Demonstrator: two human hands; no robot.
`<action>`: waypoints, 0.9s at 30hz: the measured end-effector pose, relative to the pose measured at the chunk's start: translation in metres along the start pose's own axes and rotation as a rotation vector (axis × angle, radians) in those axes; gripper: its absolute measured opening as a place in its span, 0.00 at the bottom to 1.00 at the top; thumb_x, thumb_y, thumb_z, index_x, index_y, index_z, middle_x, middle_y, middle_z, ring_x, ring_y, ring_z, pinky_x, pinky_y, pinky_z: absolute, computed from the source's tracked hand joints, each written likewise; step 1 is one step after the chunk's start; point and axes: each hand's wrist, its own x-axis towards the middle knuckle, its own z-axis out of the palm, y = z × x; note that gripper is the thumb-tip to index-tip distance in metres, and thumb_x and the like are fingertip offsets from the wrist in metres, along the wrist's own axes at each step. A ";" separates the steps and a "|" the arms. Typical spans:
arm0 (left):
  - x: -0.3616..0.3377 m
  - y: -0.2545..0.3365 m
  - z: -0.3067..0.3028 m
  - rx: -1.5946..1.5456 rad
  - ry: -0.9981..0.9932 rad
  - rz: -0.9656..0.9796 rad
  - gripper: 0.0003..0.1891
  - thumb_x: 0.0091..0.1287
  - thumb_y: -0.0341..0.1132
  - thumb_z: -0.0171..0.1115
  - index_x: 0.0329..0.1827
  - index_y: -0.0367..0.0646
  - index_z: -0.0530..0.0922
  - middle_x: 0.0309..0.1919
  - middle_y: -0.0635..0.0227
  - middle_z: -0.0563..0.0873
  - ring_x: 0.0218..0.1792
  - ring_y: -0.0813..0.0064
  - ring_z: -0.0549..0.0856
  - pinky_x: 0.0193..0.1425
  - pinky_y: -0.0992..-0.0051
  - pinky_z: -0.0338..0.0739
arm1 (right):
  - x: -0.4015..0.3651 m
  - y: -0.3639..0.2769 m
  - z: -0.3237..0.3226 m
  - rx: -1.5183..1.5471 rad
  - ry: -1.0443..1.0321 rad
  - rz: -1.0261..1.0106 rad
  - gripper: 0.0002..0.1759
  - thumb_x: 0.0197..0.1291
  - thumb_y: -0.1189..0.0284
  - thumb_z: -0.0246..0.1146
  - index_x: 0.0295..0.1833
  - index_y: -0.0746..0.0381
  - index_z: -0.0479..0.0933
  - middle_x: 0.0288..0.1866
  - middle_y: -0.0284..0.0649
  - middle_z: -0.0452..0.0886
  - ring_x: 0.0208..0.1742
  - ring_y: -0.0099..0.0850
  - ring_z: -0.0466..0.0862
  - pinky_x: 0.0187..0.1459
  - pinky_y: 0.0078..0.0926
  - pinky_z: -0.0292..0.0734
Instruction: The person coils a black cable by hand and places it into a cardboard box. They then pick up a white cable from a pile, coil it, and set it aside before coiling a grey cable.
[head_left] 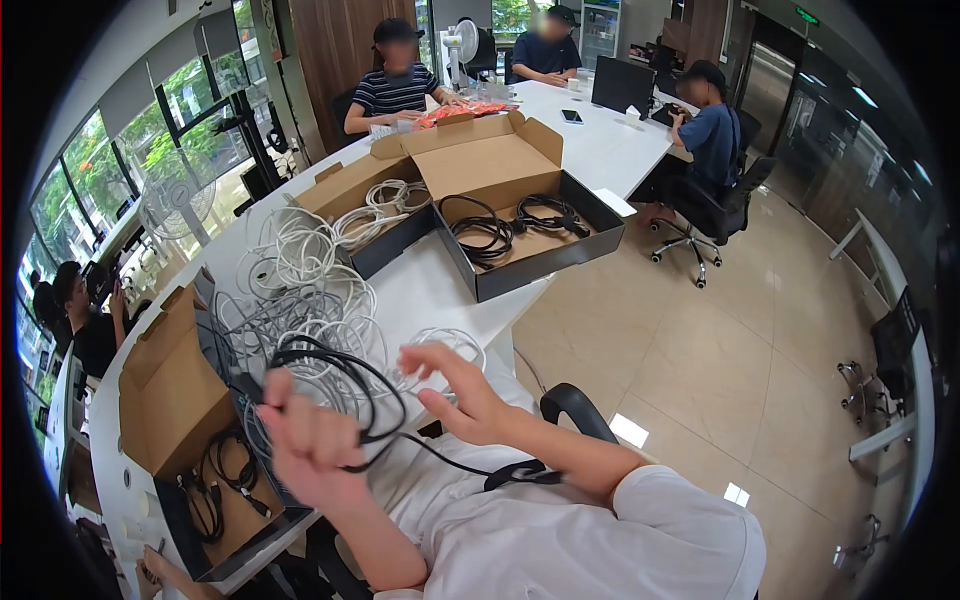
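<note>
My left hand [315,440], blurred, is closed round a black cable [340,358]. Loops of the cable hang above and to the right of my fist, and one length runs down to a dark bunch [522,473] over my lap. My right hand [465,390] is raised to the right of the loops, fingers spread and curved, with nothing in it. Behind both hands lies a tangled pile of grey cables [250,315] and white cables [300,245] on the white table [420,285].
An open box [160,385] at front left contains black cables [212,505]. Farther back, one open box [520,275] holds coiled black cables [545,215], another [395,250] white ones. Co-workers sit round the table's far side. A chair armrest [575,405] stands beside me.
</note>
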 end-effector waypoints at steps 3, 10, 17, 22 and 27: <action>0.011 0.026 0.009 -0.052 0.007 0.149 0.08 0.79 0.40 0.39 0.45 0.45 0.60 0.15 0.77 0.60 0.11 0.83 0.58 0.18 0.79 0.54 | -0.016 -0.003 0.004 0.432 -0.287 0.291 0.25 0.72 0.62 0.50 0.69 0.64 0.63 0.45 0.39 0.80 0.47 0.28 0.77 0.52 0.28 0.71; 0.022 0.053 0.016 -0.114 -0.099 0.167 0.09 0.78 0.37 0.36 0.41 0.44 0.62 0.12 0.79 0.59 0.09 0.85 0.57 0.15 0.80 0.52 | -0.020 -0.030 0.015 0.278 -0.935 0.418 0.25 0.70 0.63 0.55 0.67 0.64 0.67 0.43 0.38 0.82 0.45 0.25 0.81 0.46 0.24 0.75; 0.015 0.014 0.015 -0.207 -0.061 0.100 0.11 0.78 0.41 0.36 0.40 0.46 0.62 0.09 0.80 0.58 0.07 0.86 0.54 0.13 0.80 0.50 | -0.014 -0.024 0.015 1.067 -0.429 0.408 0.35 0.71 0.58 0.54 0.76 0.57 0.49 0.71 0.41 0.63 0.67 0.32 0.69 0.61 0.32 0.68; 0.007 -0.016 0.005 -0.211 0.000 0.027 0.12 0.79 0.42 0.36 0.39 0.47 0.62 0.10 0.79 0.57 0.08 0.85 0.54 0.13 0.80 0.50 | -0.008 -0.026 -0.021 1.208 0.111 0.556 0.26 0.72 0.56 0.49 0.68 0.59 0.59 0.64 0.46 0.70 0.60 0.33 0.74 0.57 0.33 0.72; -0.005 -0.030 0.004 0.061 0.075 -0.076 0.13 0.79 0.46 0.37 0.37 0.50 0.59 0.11 0.79 0.55 0.09 0.83 0.51 0.17 0.76 0.49 | -0.009 -0.030 -0.052 0.838 0.433 0.420 0.14 0.74 0.60 0.50 0.49 0.60 0.70 0.42 0.45 0.83 0.34 0.26 0.80 0.38 0.22 0.75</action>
